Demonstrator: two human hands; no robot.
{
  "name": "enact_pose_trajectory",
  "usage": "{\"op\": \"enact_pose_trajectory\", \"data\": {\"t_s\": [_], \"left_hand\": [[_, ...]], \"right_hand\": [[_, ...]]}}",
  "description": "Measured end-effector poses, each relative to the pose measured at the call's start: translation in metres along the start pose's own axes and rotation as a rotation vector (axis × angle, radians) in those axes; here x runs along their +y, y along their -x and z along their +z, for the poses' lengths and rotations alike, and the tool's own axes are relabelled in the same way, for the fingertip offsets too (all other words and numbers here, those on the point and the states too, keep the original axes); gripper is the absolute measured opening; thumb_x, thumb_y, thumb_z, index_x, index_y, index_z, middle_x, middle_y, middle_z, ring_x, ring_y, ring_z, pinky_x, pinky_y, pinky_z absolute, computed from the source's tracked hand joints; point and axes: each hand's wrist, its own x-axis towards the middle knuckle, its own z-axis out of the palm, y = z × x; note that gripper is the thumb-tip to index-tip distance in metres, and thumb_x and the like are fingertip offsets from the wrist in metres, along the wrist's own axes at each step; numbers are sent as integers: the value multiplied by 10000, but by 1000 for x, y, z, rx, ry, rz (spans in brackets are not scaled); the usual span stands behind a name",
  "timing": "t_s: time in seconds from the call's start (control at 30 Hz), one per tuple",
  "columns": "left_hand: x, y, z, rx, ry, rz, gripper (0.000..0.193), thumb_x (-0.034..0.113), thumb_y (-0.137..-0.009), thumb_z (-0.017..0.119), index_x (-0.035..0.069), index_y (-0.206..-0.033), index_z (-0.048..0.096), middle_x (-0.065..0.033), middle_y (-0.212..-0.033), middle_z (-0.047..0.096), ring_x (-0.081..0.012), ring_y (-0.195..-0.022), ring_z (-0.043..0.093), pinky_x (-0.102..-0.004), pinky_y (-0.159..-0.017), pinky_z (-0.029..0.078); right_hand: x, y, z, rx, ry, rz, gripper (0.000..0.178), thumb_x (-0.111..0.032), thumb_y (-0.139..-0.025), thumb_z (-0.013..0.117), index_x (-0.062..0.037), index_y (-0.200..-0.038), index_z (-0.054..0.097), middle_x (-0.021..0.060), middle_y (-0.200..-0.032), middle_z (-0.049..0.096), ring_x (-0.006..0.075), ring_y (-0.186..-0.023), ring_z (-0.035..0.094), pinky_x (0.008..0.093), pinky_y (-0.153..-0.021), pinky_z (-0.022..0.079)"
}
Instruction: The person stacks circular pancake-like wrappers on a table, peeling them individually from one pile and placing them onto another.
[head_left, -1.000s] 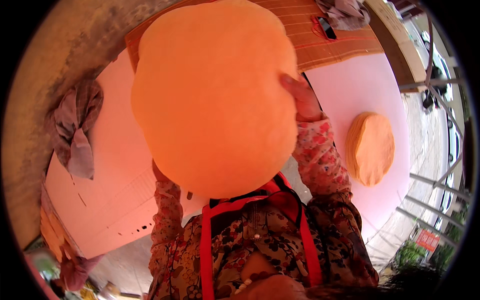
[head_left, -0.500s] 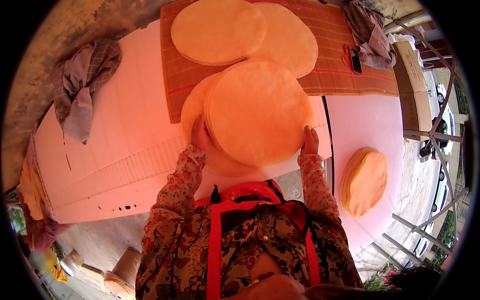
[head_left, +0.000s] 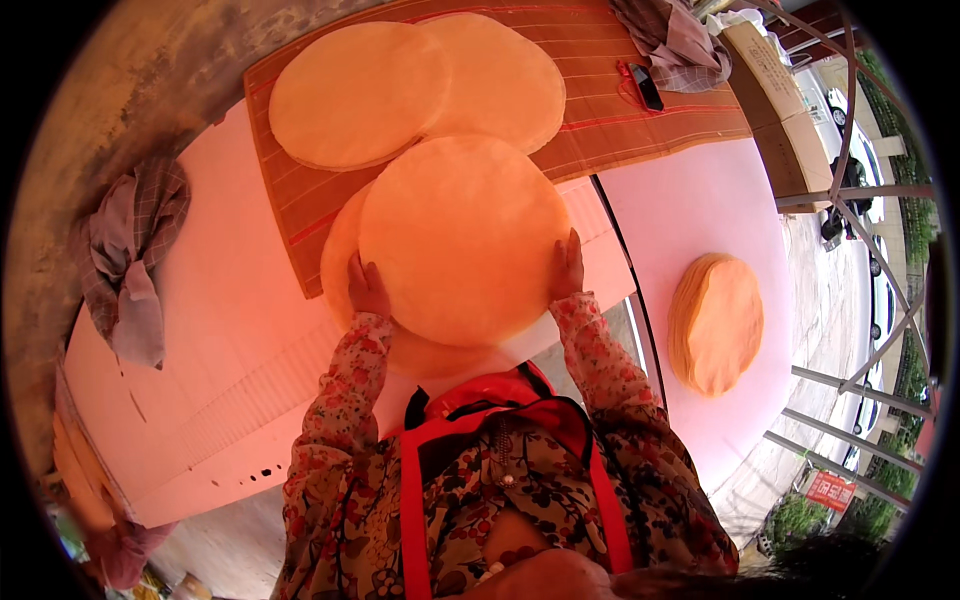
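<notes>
Between my two hands sits a stack of thin round pancakes [head_left: 465, 240], large and pale orange-yellow. My left hand [head_left: 368, 288] grips its left edge, fingers lying up along the side. At the right edge, my right hand [head_left: 567, 265] presses in with its fingers upright. Beneath this stack, another round pile [head_left: 338, 240] sticks out at the left and lower side. Beyond my hands, two overlapping piles of the same pancakes lie on a brown striped mat, a left pile [head_left: 355, 95] and a right pile [head_left: 505, 80].
A smaller, folded-looking pile [head_left: 718, 325] rests on the white tabletop [head_left: 690, 200] at right. Checked cloths lie at far left [head_left: 135, 260] and far right [head_left: 675, 40]. A phone [head_left: 646, 88] is on the mat [head_left: 620, 130]; a cardboard box [head_left: 780, 120] stands beyond. Metal bars [head_left: 860, 400] edge the right.
The held stack has come into line so its edge looks even, with my hands still at its sides. The whole view has shifted and turned slightly.
</notes>
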Motion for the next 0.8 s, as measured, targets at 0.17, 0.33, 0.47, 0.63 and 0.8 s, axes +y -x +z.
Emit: {"op": "enact_pose_trajectory", "data": {"t_s": [0.17, 0.33, 0.47, 0.63, 0.8], "left_hand": [[-14, -18, -11, 44, 255, -5, 462, 118, -897, 467, -21, -1322, 348, -141, -1292, 444, -206, -1099, 494, -308, -909, 416], [43, -8, -19, -169, 548, -48, 630, -7, -843, 459, 95, -1417, 221, -133, -1299, 436, -214, -1117, 487, -329, -903, 441], [155, 21, 3, -273, 342, 53, 542, -9, -851, 448, 53, -1376, 326, -101, -1180, 538, -163, -1017, 536, -282, -848, 446], [227, 58, 89, -467, 297, 328, 323, 45, -881, 476, 15, -1196, 542, -43, -1006, 588, -71, -832, 522, -219, -710, 422], [262, 118, 236, -800, 321, 257, 212, 68, -882, 515, 31, -1060, 626, 69, -750, 487, -8, -629, 393, -170, -537, 320]], "right_hand": [[5, -6, -18, 9, -155, 237, 532, -64, -915, 473, -74, -1403, 259, 98, -1062, 579, 157, -927, 570, 282, -798, 487], [-18, -7, -26, -114, -360, 185, 638, 76, -825, 514, -54, -1404, 281, 83, -1113, 573, 152, -917, 591, 276, -762, 500], [-69, -6, -40, -72, -536, 147, 556, 98, -824, 498, -36, -1351, 383, 92, -1192, 544, 164, -995, 575, 292, -807, 499], [-138, 10, -144, 11, -503, 110, 479, 85, -839, 493, -26, -1302, 441, 103, -1211, 539, 179, -1018, 573, 295, -831, 501], [-177, 41, -314, 264, -380, 43, 420, 66, -853, 461, -4, -1268, 471, 118, -1177, 559, 197, -1024, 573, 304, -857, 501]]}}
